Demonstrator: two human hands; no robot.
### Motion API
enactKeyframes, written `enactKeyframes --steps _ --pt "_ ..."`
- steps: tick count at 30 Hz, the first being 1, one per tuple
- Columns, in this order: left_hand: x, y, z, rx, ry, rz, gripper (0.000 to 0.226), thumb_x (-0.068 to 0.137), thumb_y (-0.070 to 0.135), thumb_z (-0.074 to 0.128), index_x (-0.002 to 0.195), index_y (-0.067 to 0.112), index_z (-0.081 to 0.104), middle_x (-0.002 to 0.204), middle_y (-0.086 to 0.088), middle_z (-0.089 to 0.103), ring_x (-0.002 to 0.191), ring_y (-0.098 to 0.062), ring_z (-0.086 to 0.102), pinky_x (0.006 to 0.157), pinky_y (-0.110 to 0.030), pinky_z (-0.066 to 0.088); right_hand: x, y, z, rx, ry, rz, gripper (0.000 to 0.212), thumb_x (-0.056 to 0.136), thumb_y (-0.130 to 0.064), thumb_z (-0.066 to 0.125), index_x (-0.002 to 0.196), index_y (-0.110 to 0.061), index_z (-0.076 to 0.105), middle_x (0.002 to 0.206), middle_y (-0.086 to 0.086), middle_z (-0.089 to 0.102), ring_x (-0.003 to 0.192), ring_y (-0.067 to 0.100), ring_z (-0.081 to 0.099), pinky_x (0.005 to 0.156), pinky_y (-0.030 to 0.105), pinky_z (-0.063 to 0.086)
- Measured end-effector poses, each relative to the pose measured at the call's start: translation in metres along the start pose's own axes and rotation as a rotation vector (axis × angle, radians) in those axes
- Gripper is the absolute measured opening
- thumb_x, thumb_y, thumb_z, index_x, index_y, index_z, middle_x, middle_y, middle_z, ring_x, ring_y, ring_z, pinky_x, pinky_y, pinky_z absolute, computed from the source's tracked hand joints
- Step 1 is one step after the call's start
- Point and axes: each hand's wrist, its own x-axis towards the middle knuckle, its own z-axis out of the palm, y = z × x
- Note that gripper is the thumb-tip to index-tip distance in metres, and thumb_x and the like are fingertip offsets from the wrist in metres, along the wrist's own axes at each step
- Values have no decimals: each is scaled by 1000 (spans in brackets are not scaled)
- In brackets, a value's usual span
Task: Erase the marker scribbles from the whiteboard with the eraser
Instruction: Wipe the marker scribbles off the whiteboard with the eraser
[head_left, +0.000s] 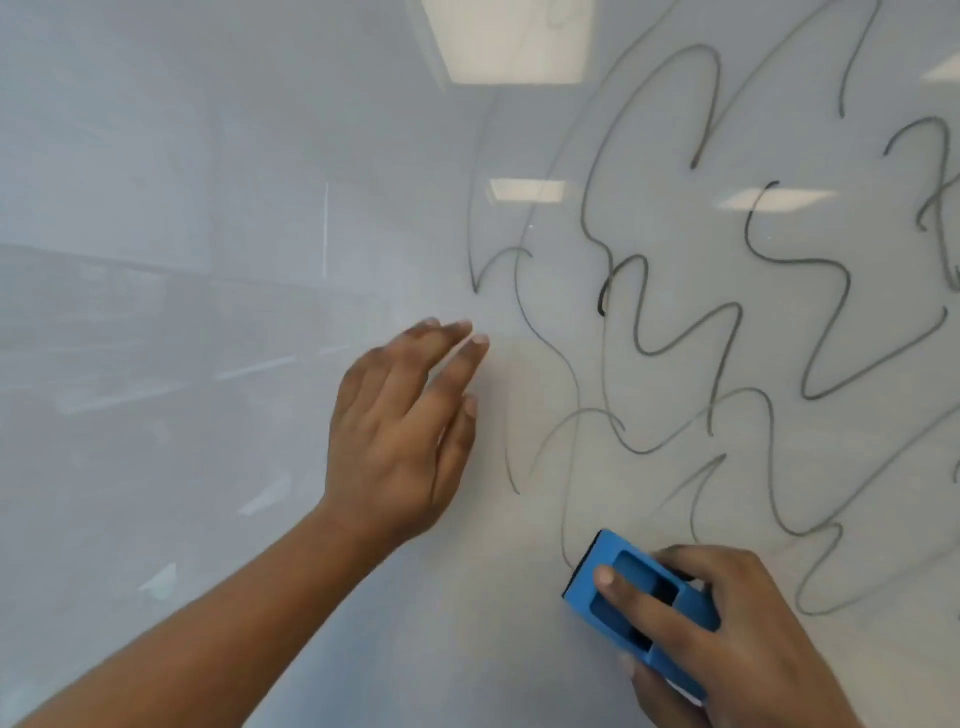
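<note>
A glossy whiteboard (208, 208) fills the view. Black marker scribbles (727, 322) loop over its right half, from the top edge down to the lower right. My right hand (727, 639) holds a blue eraser (597, 592) at the bottom right, pressed flat against the board at the lower end of a thin scribble line. Its index finger lies across the eraser's back. My left hand (400, 426) rests against the board left of the scribbles, fingers together and pointing up to the right, holding nothing.
The left half of the whiteboard carries no marks. Ceiling lights (506, 41) are reflected in the glossy surface near the top and middle.
</note>
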Motion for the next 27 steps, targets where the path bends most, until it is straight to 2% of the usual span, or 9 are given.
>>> enactKeyframes --steps 1,2,4,8,12,16,20,24,27 --pt "15 -12 4 30 3 -36 49 102 23 40 149 6 42 154 -13 44 144 -28 39 114 -41 33 15 -5 -5 -178 45 -74 47 78 -65 61 124 -56 58 107 -10 63 92 11 57 74 30 55" --pt "28 -20 9 50 -10 -80 55 103 24 35 155 6 27 161 -12 30 151 -26 26 121 -41 25 28 -5 -4 -304 158 -199 55 84 -48 60 138 -49 49 113 -2 55 95 14 50 71 30 52" --pt "42 -28 16 53 -46 -174 61 104 26 31 157 5 11 166 -12 15 155 -23 10 127 -38 10 50 -4 -14 -369 280 -344 60 85 -38 57 144 -40 43 114 5 48 94 19 45 69 31 48" --pt "43 -33 23 101 -69 -171 58 104 28 27 157 7 20 166 -10 16 155 -22 10 127 -37 8 95 -19 -25 -536 285 -501 52 87 -36 55 139 -37 50 112 8 51 91 22 47 72 27 40" --pt "41 -34 24 96 -40 -136 56 104 26 27 157 8 25 166 -8 19 155 -20 13 126 -38 14 112 -24 -11 -709 172 -796 36 97 -22 56 130 -34 57 98 5 64 81 24 60 65 35 53" --pt "39 -37 26 63 6 -119 54 104 19 30 156 7 26 165 -8 22 154 -20 16 125 -37 16 130 -28 -20 -754 40 -960 28 101 -22 53 128 -31 58 96 -1 64 77 20 60 66 33 53" --pt "37 -41 28 17 70 -129 59 96 9 36 154 4 28 163 -10 26 154 -21 19 125 -37 18 184 -50 -60 -746 98 -908 35 96 -27 57 131 -25 59 103 7 60 82 28 55 67 41 50" --pt "37 -42 28 9 91 -169 59 93 7 34 152 1 34 162 -11 29 153 -22 21 124 -39 20 267 -84 -120 -697 376 -678 51 91 -41 58 139 -27 55 116 10 53 95 28 51 83 43 48" --pt "38 -43 28 3 91 -159 57 92 7 35 149 0 40 160 -13 32 151 -24 25 121 -41 24 316 -102 -153 -612 567 -526 51 91 -44 57 141 -32 53 119 7 48 105 28 48 91 33 40"
